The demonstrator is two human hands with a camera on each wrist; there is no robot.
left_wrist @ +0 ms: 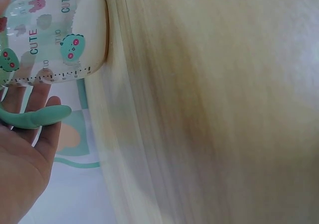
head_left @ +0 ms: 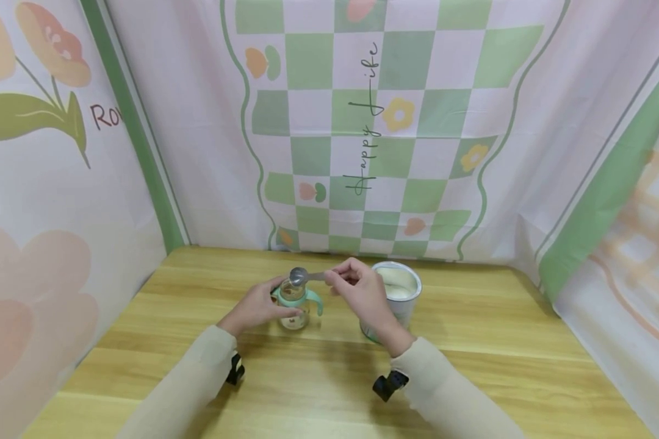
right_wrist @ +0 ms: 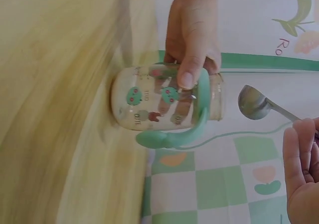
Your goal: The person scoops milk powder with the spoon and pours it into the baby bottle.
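My left hand (head_left: 257, 308) is wrapped around a clear baby bottle (right_wrist: 149, 102) that stands upright and uncapped on the table. The bottle has a green collar with handles and printed cartoon figures. Cream-coloured powder shows in its bottom in the left wrist view. Pinched by its handle in my right hand (head_left: 362, 292), a metal measuring spoon (right_wrist: 254, 103) is held just above the bottle's mouth. In the right wrist view, the spoon's bowl is a little apart from the rim. The outside of the bowl faces that camera, so its inside is hidden there.
An opened can (head_left: 409, 305) with pale powder (head_left: 398, 292) inside stands right of the bottle, partly behind my right hand and wrist. The wooden table (head_left: 318, 390) reaches back to a checked fabric curtain (head_left: 357, 122). Printed curtains also hang at both sides.
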